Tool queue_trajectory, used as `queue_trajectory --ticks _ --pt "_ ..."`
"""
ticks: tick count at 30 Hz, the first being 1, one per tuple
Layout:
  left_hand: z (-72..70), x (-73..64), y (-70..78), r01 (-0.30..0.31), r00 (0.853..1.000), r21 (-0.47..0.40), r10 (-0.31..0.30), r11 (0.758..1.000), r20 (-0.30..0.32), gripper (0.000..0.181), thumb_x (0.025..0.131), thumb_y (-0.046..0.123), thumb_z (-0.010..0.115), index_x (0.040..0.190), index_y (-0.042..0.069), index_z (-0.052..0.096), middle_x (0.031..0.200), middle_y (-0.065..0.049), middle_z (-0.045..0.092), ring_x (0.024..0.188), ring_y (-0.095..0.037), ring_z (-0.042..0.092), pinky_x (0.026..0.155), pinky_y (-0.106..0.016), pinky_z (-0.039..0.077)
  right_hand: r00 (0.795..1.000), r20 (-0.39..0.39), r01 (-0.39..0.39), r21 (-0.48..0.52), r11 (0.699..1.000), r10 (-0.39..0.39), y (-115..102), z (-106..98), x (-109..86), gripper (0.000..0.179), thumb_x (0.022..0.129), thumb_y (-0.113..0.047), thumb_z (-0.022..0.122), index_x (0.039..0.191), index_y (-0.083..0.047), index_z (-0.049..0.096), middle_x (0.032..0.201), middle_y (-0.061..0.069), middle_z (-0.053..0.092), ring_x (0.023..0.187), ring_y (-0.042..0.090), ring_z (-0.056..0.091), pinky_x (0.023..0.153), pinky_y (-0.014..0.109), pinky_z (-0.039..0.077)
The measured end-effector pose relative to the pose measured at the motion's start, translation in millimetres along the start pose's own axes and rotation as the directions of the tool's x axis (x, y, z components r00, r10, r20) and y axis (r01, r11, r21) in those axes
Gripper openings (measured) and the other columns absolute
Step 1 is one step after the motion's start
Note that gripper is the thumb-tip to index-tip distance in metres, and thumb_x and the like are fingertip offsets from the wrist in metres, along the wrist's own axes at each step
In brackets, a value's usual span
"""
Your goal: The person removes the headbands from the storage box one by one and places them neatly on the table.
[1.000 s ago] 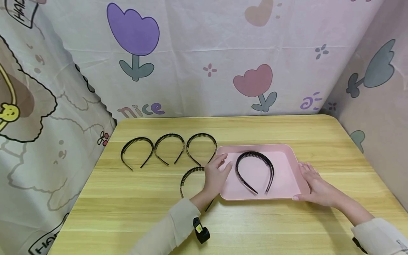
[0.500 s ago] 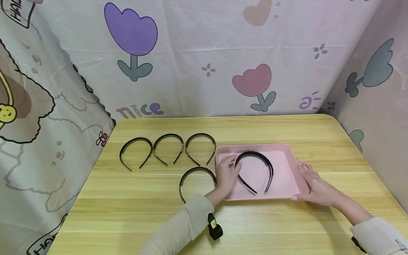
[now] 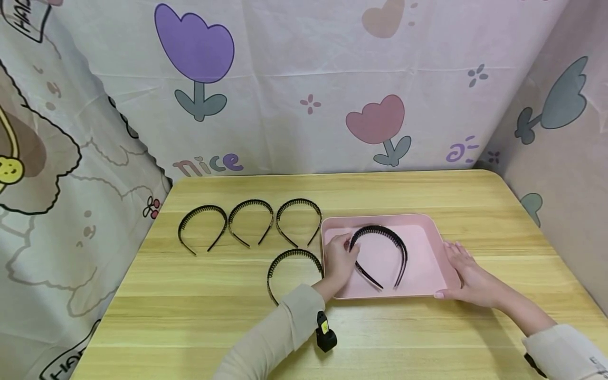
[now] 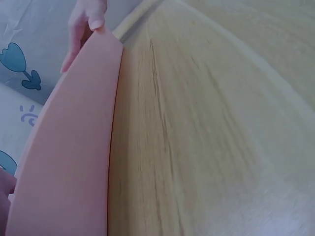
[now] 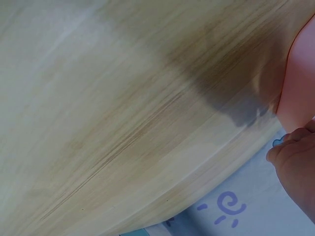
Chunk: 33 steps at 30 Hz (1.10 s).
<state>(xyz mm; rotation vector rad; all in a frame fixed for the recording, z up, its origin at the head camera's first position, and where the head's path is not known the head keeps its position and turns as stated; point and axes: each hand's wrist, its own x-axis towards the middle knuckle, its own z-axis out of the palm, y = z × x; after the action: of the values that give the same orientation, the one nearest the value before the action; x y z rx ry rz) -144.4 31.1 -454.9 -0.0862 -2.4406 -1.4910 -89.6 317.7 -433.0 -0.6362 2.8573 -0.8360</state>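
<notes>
Black toothed headbands [image 3: 387,234], nested closely together, lie in the pink tray [image 3: 423,264] with their ends toward the front. My left hand [image 3: 341,262] reaches over the tray's left side, its thumb and fingers pinching the left arm of the headbands. My right hand [image 3: 477,279] holds the right end of the tray, thumb at the front corner and fingers along the right wall. In the left wrist view the tray's front wall [image 4: 74,132] runs up to the right hand [image 4: 87,24]. The right wrist view shows the right hand [image 5: 298,162] against the pink wall.
Three black headbands [image 3: 299,200] stand in a row at the back left of the wooden table [image 3: 214,327]. Another headband [image 3: 294,252] lies left of the tray, partly behind the left forearm. A patterned curtain [image 3: 285,79] hangs behind the table.
My left hand has moved right, from the tray's left rim to the left arm of the headbands inside. My right hand and the tray have stayed in place.
</notes>
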Motion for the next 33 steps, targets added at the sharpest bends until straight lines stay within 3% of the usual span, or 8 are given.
queue_trajectory --ticks 5,12,14,17,23,29,33 --pt "0.1 3.8 -2.3 -0.006 1.000 0.072 0.005 0.997 0.025 0.008 0.072 -0.001 0.071 0.071 -0.005 0.064 0.066 -0.011 0.057 0.063 -0.014 0.047 0.061 -0.021 0.043 1.000 -0.001 -0.006 0.004 1.000 0.006 -1 0 -0.5 0.111 0.069 -0.034 0.079 0.140 0.018 0.012 0.141 0.044 0.015 0.138 0.050 -0.001 0.108 0.013 -0.016" --pt "-2.3 5.3 -1.1 0.025 0.998 0.076 -0.029 0.997 0.055 0.009 0.072 -0.001 0.070 0.081 -0.005 0.070 0.072 -0.011 0.064 0.069 -0.016 0.054 0.069 -0.023 0.048 1.000 -0.012 0.001 -0.007 1.000 -0.002 0 1 -0.9 0.111 0.068 -0.034 0.079 0.140 0.017 0.011 0.141 0.045 0.016 0.139 0.049 -0.001 0.107 0.011 -0.016" --pt "-2.5 6.2 -1.2 0.025 0.998 0.084 -0.031 0.996 0.060 0.003 0.073 -0.001 0.070 0.071 -0.004 0.068 0.067 -0.010 0.062 0.067 -0.014 0.051 0.066 -0.022 0.045 1.000 -0.012 0.002 -0.007 1.000 -0.002 0 1 -0.9 0.112 0.069 -0.034 0.079 0.141 0.017 0.011 0.141 0.045 0.016 0.139 0.048 -0.002 0.107 0.011 -0.016" --pt "-2.2 7.4 -1.8 0.016 0.998 0.107 -0.022 0.994 0.060 0.015 0.072 0.000 0.070 0.059 0.000 0.062 0.059 -0.008 0.057 0.062 -0.012 0.045 0.062 -0.020 0.039 1.000 -0.010 0.001 -0.009 1.000 -0.002 1 1 -0.7 0.112 0.069 -0.034 0.079 0.141 0.017 0.011 0.141 0.044 0.016 0.139 0.048 -0.001 0.106 0.009 -0.016" --pt "-1.8 9.6 -2.8 0.008 0.998 0.123 -0.015 0.992 0.055 0.008 0.072 -0.001 0.068 0.065 0.002 0.069 0.058 -0.005 0.062 0.058 -0.007 0.049 0.058 -0.016 0.042 1.000 -0.001 -0.005 -0.012 1.000 0.005 1 0 -0.1 0.112 0.069 -0.035 0.079 0.140 0.017 0.011 0.142 0.043 0.015 0.139 0.047 -0.002 0.104 0.008 -0.016" --pt "-1.7 10.9 -3.9 -0.038 0.998 0.129 0.031 0.991 0.056 0.008 0.072 -0.003 0.066 0.069 0.001 0.072 0.060 -0.007 0.066 0.058 -0.010 0.056 0.058 -0.015 0.044 1.000 -0.003 -0.002 -0.005 1.000 0.002 0 0 -0.1 0.112 0.068 -0.034 0.080 0.140 0.018 0.011 0.141 0.044 0.015 0.139 0.047 -0.002 0.104 0.007 -0.016" --pt "-2.9 11.0 -2.6 -0.037 0.998 0.130 0.029 0.991 0.060 0.009 0.073 -0.004 0.065 0.073 0.000 0.073 0.062 -0.008 0.068 0.061 -0.012 0.060 0.060 -0.017 0.047 1.000 -0.001 -0.004 -0.001 1.000 0.004 0 0 0.0 0.112 0.068 -0.034 0.080 0.140 0.018 0.011 0.142 0.044 0.015 0.139 0.048 -0.002 0.103 0.005 -0.015"
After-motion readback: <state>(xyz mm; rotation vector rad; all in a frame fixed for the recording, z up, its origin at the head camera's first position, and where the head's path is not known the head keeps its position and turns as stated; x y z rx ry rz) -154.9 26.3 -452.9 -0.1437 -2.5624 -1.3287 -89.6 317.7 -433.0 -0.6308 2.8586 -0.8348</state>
